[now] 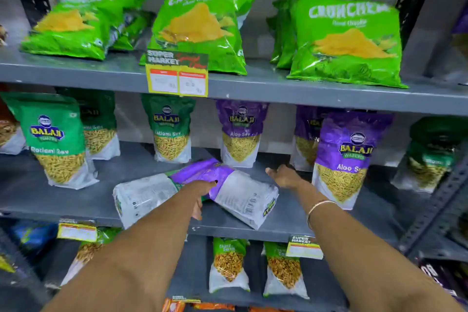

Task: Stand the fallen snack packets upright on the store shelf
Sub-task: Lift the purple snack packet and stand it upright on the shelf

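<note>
Head cam: left hand (202, 191) fingers grip purple packet (228, 185) lying flat, top end rear-left; right hand (285, 176) fingers spread.

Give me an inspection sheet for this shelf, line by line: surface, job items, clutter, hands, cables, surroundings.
Surface: grey middle shelf, bare at the front left.
Job's things: purple packet lies flat, back side up; a second fallen packet lies beside it, partly under it.
Standing stock: green Ratlami Sev packet and purple Aloo Sev packet upright.
Clutter: nothing seen.
Hands: left hand rests on the purple packet, thumb below its edge; right hand open, empty, just right of it; bangle on that wrist.
Cables: nothing seen.
Surroundings: Crunchem bags on the shelf above, price tag on its edge, more packets below.
</note>
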